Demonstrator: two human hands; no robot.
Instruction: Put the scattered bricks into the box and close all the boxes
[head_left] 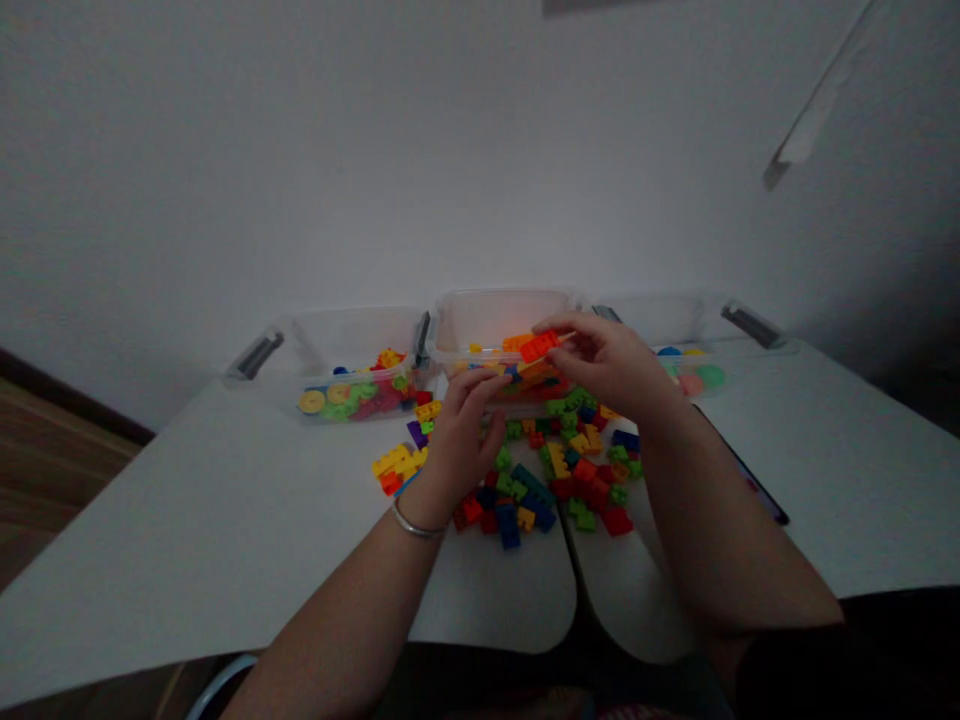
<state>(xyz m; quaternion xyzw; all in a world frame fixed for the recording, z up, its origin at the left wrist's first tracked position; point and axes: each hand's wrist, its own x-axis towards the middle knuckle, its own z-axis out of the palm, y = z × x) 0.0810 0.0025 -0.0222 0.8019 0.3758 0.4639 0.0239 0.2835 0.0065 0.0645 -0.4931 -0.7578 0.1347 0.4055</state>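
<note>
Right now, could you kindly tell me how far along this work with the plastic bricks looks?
Done so far: the middle clear plastic bin holds a layer of bricks, and the left bin and right bin hold pieces too. In hand: the right hand grips an orange brick over the middle bin, beside the left hand. Left: loose coloured bricks lie heaped on the white table.

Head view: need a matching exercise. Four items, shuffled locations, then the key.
Items:
1. silver bangle
2. orange-red toy brick
3. green disc
4. yellow disc

Locations:
A. held in the right hand
B. inside the leftmost clear bin
C. around the left wrist
D. inside the rightmost clear bin

Pairs: 1-C, 2-A, 3-D, 4-B
</note>
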